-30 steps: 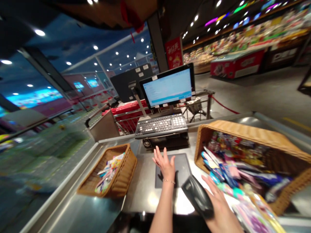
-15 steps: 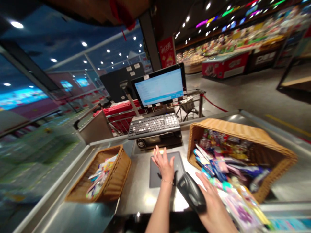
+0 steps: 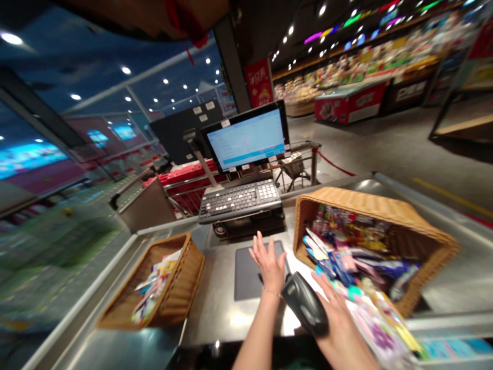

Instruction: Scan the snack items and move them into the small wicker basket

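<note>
My right hand (image 3: pixel 339 321) holds a black handheld barcode scanner (image 3: pixel 306 303), its head pointing up and left over the metal counter (image 3: pixel 210 308). My left hand (image 3: pixel 271 267) is open and empty, fingers spread, above the right part of a grey mat (image 3: pixel 245 275). Its wrist, with a thin bracelet, is close to the scanner's head. To the right of my hands a large wicker basket (image 3: pixel 358 199) lies tilted with its opening toward me. Many small packaged goods (image 3: pixel 346 264) fill it and spill out beside my right hand. The scanner's handle is mostly hidden by my right hand.
A smaller wicker basket (image 3: pixel 183 288) with several packets (image 3: pixel 157 282) stands on the left. Behind the mat are a black keyboard (image 3: pixel 241 199) and a lit monitor (image 3: pixel 246 139). A metal railing (image 3: pixel 314 169) and shop displays (image 3: pixel 350 105) lie beyond the counter.
My left hand has shifted to the right across the mat, nearer the scanner. My right hand still holds the scanner in nearly the same place. The view has turned slightly right.
</note>
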The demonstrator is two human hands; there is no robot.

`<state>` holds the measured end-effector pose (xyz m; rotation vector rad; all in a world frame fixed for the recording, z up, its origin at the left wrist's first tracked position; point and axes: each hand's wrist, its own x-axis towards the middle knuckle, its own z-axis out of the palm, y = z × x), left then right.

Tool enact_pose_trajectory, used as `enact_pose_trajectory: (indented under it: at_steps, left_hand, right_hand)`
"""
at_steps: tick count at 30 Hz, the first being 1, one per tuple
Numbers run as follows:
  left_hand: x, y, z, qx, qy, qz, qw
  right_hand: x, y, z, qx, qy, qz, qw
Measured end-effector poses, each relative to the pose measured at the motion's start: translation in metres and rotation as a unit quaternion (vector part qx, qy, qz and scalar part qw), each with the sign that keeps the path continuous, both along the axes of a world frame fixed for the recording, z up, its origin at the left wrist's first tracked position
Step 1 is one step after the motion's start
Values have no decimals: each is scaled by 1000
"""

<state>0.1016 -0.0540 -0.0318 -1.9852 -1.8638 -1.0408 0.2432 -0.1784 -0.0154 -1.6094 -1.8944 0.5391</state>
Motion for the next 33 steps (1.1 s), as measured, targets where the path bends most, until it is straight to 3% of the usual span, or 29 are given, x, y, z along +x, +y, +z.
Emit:
enact_pose_trajectory:
  at_steps: [6, 16, 24, 33]
  left_hand:
    - [14, 1, -2, 28, 27, -30, 999]
    - [48, 19, -23, 102, 64, -111, 987]
    - [67, 22, -23, 47, 58, -169, 983]
    - [97, 35, -23, 62, 92, -231, 967]
  right_hand:
    - [4, 0, -1, -5, 19, -13, 1000]
    - [12, 1, -4, 8, -4, -40, 999]
    - [14, 5, 11, 54, 29, -97, 993]
    - [24, 6, 8, 39, 22, -123, 991]
